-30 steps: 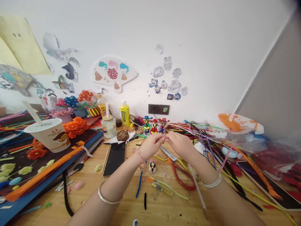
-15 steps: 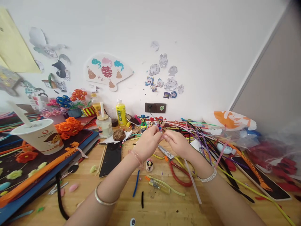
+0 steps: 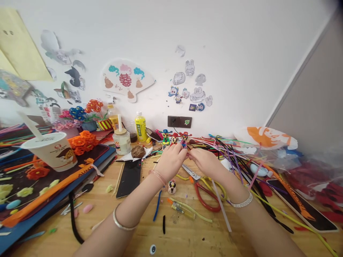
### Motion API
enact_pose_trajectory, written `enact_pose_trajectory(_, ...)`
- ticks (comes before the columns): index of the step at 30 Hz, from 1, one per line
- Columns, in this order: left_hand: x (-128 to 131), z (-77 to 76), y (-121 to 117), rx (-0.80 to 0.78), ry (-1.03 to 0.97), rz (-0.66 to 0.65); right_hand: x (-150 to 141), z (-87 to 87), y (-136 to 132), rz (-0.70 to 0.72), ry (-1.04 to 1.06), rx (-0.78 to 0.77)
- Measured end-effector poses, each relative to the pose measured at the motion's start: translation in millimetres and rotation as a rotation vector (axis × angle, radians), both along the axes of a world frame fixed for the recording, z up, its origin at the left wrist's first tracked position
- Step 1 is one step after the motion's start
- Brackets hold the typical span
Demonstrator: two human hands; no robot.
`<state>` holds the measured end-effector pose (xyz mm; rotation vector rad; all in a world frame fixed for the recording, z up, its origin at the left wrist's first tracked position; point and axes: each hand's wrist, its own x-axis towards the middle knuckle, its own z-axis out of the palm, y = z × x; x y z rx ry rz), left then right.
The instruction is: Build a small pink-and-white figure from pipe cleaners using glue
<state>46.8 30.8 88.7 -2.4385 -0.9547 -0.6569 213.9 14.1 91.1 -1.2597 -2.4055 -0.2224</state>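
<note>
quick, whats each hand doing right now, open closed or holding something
Left hand: fingers bent, grip hidden; cannot tell if it holds anything.
Right hand: fingers bent toward the left's; cannot tell if it holds anything.

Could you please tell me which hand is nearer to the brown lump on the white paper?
Left. The left hand is to the right of the brown lump; the right hand is farther right, beyond the left one.

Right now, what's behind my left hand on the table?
Three small figurines stand behind your left hand: a blue-hatted one, a red-hatted one in the middle and one on the right. The middle one's base is covered, as is whatever lies directly behind the hand.
</note>
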Motion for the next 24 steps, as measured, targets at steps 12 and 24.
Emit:
enact_pose_trajectory(12,-5.7,7.8,-3.3,0.030,0.063,-0.034,-2.0,-0.6,-2.0,0.029,0.286,-0.130)
enact_pose_trajectory(24,5.6,0.8,-5.8,-0.255,-0.090,-0.108,4.2,0.7,0.6,0.085,0.483,-0.368)
